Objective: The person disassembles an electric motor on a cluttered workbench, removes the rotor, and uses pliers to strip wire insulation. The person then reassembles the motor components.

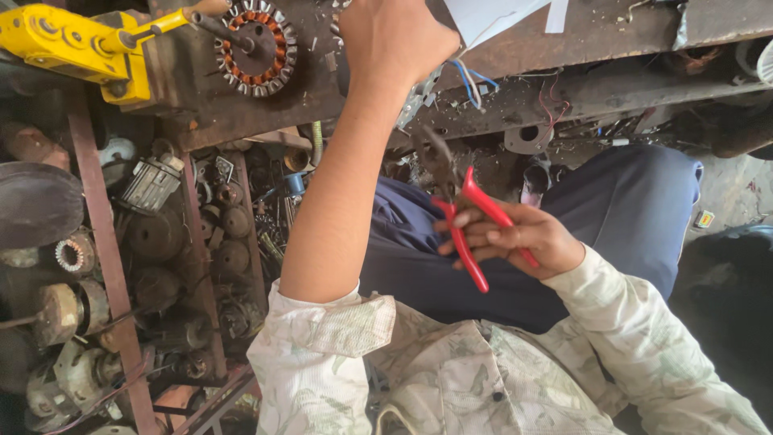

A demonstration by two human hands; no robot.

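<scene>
My left hand point(394, 40) reaches up onto the rusty workbench point(596, 40), its back toward me. Its fingers are closed on a grey metal part point(419, 98) from which blue and white wires point(471, 80) hang. My right hand point(519, 238) is over my lap and grips red-handled pliers point(467, 234). The dark pliers jaws point(439, 161) point up toward the bench edge, a little below the wires. Both forearms wear rolled pale patterned sleeves.
A stator with copper windings point(256, 44) sits on a shaft beside a yellow machine point(72, 40) at the top left. Below the bench, a rusty rack point(105, 242) holds several old motor parts. White paper point(487, 16) lies on the bench. My dark blue trousers point(628, 217) fill the right.
</scene>
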